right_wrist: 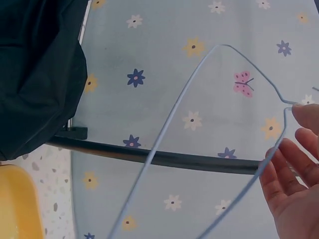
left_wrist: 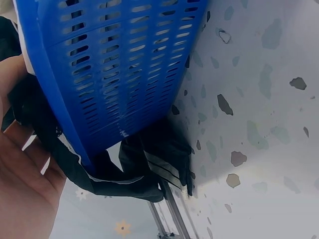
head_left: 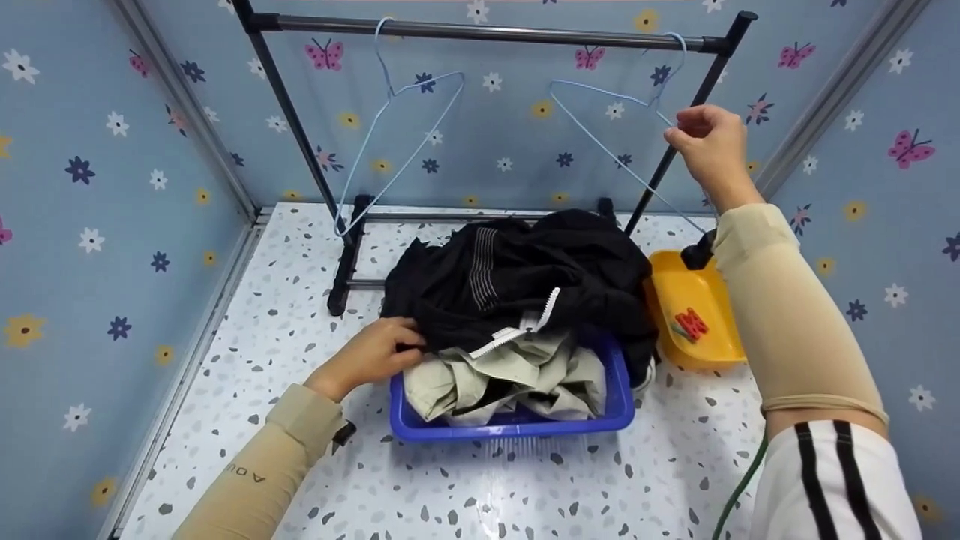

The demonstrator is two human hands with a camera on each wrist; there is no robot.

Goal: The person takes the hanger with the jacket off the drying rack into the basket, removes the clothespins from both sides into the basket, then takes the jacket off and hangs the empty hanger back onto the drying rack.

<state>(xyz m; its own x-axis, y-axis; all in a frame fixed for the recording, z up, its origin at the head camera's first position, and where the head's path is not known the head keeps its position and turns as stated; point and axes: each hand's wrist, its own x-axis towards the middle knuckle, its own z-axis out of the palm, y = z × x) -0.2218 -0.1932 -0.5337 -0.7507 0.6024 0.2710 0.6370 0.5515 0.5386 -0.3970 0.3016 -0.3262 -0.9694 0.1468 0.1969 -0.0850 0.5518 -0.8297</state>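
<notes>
My left hand (head_left: 375,351) grips the edge of a black zip jacket (head_left: 442,281) at the left of a blue basket (head_left: 517,430). In the left wrist view black cloth (left_wrist: 75,174) runs past the fingers and along the basket's slotted wall (left_wrist: 114,74). The jacket has a white zip and lies heaped over the basket's back. Beige clothing (head_left: 562,375) fills the front. Up at the right, my right hand (head_left: 716,146) pinches a light blue wire hanger (right_wrist: 184,94) at its neck, the hook over the rack's top bar (head_left: 517,35).
A second blue hanger (head_left: 365,161) hangs on the left of the bar. To the basket's right stands a yellow tray (head_left: 724,330) with red clothespins (head_left: 691,324) in it. The rack's feet (head_left: 339,296) stand behind the basket, near the flowered wall (head_left: 487,150).
</notes>
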